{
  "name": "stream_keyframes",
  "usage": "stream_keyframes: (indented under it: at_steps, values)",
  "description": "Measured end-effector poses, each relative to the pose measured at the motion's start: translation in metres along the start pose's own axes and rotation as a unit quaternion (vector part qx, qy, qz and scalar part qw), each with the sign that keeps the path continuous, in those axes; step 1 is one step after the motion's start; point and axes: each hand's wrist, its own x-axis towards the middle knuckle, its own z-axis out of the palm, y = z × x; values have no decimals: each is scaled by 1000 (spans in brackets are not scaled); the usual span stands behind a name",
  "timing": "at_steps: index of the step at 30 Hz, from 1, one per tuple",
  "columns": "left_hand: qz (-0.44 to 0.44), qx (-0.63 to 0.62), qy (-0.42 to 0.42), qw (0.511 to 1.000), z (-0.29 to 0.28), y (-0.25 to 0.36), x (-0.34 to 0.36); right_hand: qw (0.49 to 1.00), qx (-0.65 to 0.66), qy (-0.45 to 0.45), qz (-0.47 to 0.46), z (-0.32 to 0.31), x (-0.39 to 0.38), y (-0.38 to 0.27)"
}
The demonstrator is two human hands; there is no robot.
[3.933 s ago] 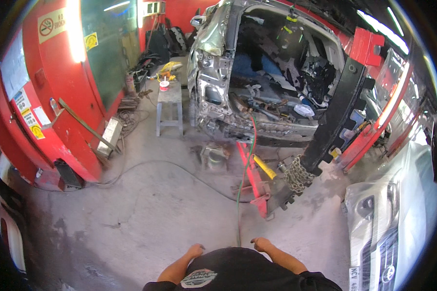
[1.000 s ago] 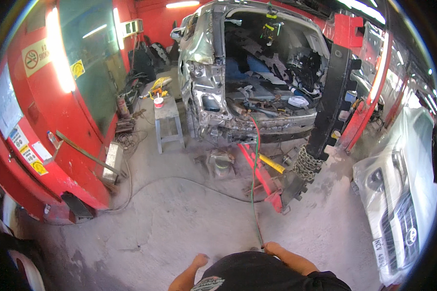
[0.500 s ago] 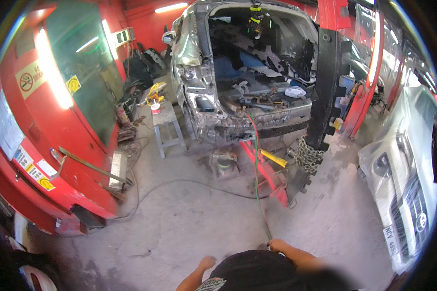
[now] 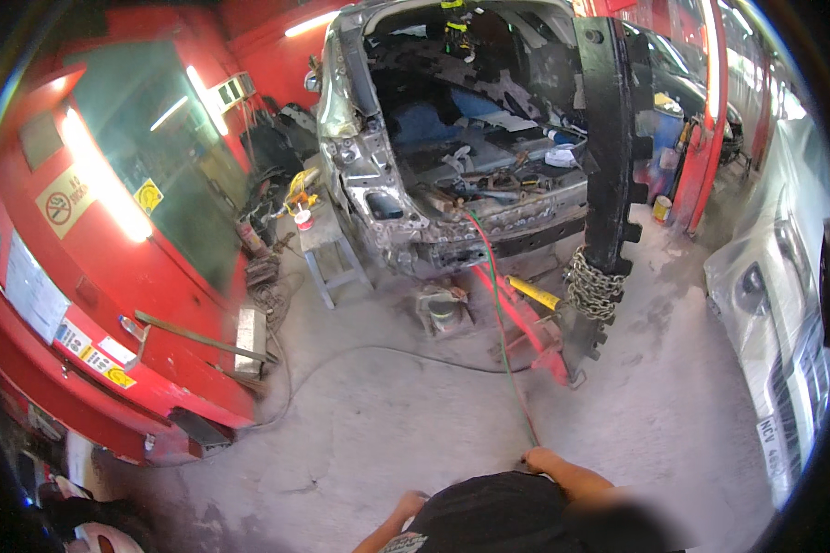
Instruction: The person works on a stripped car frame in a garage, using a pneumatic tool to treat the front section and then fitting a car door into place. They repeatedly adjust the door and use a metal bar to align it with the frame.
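The right hand is closed around the red and green hose, which runs from the back of the stripped car down across the floor; the left hand is beside the shirt, and I cannot tell whether its fingers are curled. The hose looks light and bendy, best gripped with a full fist, both strands together.

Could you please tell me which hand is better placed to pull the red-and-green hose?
Likely the right hand: the hose leads straight to it, while the left hand sits apart, off to the left.
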Motion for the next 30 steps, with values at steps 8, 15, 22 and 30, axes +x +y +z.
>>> stream_keyframes:
  at_steps: [8, 15, 22, 30]
  values:
    - [-48, -10, -1, 999, 3, 56, -3, 1000, 15, 16, -5, 12, 17, 42]
    - [-41, -17, -3, 999, 10, 75, 15, 999, 16, 27, 3, 33, 33, 86]
    - [-28, -35, -6, 999, 14, 117, 30, 999, 41, 13, 23, 22, 27, 113]
    - [-21, 59, -48, 997, 28, 131, 35, 1000, 23, 4, 12, -3, 14, 123]
